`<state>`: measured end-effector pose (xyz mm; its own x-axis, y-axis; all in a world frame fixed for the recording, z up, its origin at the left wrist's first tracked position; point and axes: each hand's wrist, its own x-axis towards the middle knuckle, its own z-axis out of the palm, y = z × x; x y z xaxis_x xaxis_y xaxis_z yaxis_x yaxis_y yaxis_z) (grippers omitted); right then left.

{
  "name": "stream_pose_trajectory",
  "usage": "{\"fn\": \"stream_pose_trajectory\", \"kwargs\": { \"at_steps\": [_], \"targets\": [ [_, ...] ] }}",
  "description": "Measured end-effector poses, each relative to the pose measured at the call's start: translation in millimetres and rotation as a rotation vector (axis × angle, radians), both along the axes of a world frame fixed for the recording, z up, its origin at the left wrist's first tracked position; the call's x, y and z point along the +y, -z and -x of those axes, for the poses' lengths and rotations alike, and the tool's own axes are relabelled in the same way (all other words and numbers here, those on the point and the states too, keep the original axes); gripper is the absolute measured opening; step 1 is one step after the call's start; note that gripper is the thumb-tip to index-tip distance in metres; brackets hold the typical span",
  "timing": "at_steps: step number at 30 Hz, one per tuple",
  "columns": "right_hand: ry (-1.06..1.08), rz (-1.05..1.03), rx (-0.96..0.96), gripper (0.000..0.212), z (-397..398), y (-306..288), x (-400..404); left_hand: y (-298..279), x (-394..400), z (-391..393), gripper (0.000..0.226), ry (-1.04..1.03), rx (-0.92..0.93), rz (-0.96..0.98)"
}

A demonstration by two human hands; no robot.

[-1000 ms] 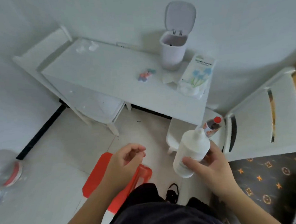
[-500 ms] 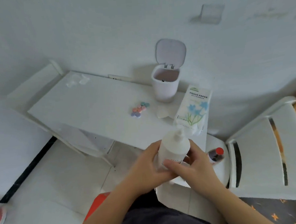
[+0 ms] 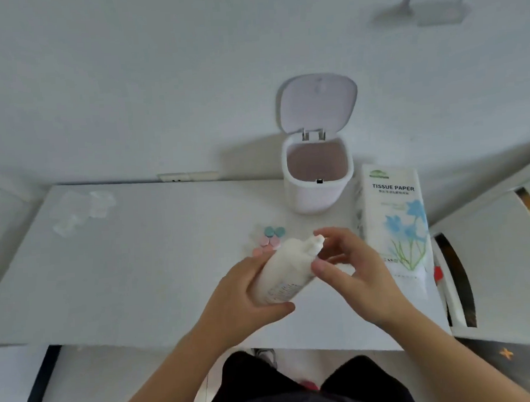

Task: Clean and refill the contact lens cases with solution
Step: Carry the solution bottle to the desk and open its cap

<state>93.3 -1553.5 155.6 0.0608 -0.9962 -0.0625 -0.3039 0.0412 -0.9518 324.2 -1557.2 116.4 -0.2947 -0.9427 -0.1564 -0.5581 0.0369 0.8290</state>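
Note:
My left hand (image 3: 247,291) grips a white solution bottle (image 3: 287,268) round its body and holds it tilted above the white table (image 3: 138,269), nozzle pointing up and right. My right hand (image 3: 353,270) is at the bottle's cap, with thumb and fingertips curled round the nozzle. Just beyond the bottle lie the contact lens cases (image 3: 270,239), small round lids in teal, pink and purple; the bottle hides part of them.
A small white bin (image 3: 318,179) with its lid up stands at the back of the table. A tissue paper pack (image 3: 395,224) lies to its right. Crumpled clear plastic (image 3: 83,210) sits at the far left. White chairs flank the table.
The view has swung up from the floor to the tabletop. The bottle came up over the table and passed into my left hand's grip; my right hand moved to its cap.

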Motion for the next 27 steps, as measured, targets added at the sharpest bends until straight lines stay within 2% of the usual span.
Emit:
{"fn": "stream_pose_trajectory", "kwargs": {
  "at_steps": [3,10,17,23,27],
  "targets": [
    [0.052,0.021,0.077,0.024,-10,6,-14,7,-23,-21,0.087,0.114,-0.126,0.016],
    [0.113,0.072,0.324,0.048,-23,58,-37,41,-45,-37,0.085,0.185,-0.265,0.139],
    [0.112,0.094,0.301,0.065,-41,116,-48,95,-49,-42,0.081,0.097,-0.349,0.456],
    [0.104,0.217,0.264,0.060,-59,146,-52,130,-45,-60,0.083,0.034,-0.351,0.666],
    [0.176,0.312,0.255,0.055,-72,150,-31,133,-32,-70,0.086,0.041,-0.289,0.744]
  ]
}}
